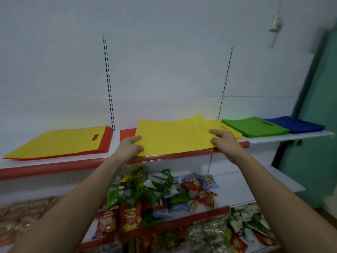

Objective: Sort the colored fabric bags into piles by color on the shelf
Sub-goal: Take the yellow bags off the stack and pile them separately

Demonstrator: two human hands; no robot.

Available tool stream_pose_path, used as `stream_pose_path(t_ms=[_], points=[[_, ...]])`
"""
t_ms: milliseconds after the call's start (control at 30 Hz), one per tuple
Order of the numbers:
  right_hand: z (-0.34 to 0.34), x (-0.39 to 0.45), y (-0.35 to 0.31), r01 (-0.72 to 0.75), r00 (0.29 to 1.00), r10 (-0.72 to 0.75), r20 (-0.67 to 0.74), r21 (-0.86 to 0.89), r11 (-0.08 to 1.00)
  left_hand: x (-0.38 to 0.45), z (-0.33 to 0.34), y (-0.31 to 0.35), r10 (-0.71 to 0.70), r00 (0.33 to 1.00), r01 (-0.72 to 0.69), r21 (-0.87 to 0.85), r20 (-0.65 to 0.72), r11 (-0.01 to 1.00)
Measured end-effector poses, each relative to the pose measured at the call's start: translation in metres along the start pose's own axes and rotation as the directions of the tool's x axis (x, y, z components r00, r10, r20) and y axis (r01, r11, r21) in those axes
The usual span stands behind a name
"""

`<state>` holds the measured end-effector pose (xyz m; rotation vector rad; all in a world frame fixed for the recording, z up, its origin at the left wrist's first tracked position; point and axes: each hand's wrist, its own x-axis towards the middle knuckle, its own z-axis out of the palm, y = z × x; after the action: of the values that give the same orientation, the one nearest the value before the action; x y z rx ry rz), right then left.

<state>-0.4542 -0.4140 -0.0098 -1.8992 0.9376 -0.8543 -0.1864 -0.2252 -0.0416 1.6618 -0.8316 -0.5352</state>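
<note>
Both hands, left hand (pixel 131 144) and right hand (pixel 224 141), pinch the yellow bag (pixel 173 136) by its near corners. It lies flat between them, long side running along the shelf (pixel 54 167).

A yellow fabric bag (pixel 173 137) lies flat near the middle of the upper shelf (pixel 54 167), its front corners gripped by both hands, over another yellow bag (pixel 226 127) and a red one (pixel 127 133). To the left, a yellow bag with a cut-out handle (pixel 58 143) tops a red pile (pixel 107 141). To the right lie a green pile (pixel 253 126) and a blue pile (pixel 299 124).
</note>
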Motion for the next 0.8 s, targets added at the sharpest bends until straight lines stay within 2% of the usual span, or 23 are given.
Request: stream_pose_path(t_ms=[100, 367, 633, 800], points=[[-0.020, 0.014, 0.026, -0.056, 0.998, 0.057, -0.014, 0.035, 0.998, 0.016, 0.035, 0.001, 0.009, 0.999, -0.010, 0.028, 0.036, 1.000], [-0.064, 0.072, 0.091, -0.150, 0.985, 0.144, -0.096, -0.059, 0.987, 0.078, 0.129, -0.005, 0.057, 0.997, -0.063, 0.140, 0.043, 0.988], [-0.101, 0.156, 0.125, -0.144, 0.973, 0.137, -0.185, -0.027, 0.989, 0.148, 0.187, -0.003, 0.138, 0.990, -0.140, 0.171, 0.024, 0.975], [-0.112, 0.208, 0.142, -0.080, 0.982, 0.062, -0.176, -0.092, 0.993, 0.182, 0.212, 0.003, 0.103, 0.995, -0.100, 0.267, 0.003, 0.958]])
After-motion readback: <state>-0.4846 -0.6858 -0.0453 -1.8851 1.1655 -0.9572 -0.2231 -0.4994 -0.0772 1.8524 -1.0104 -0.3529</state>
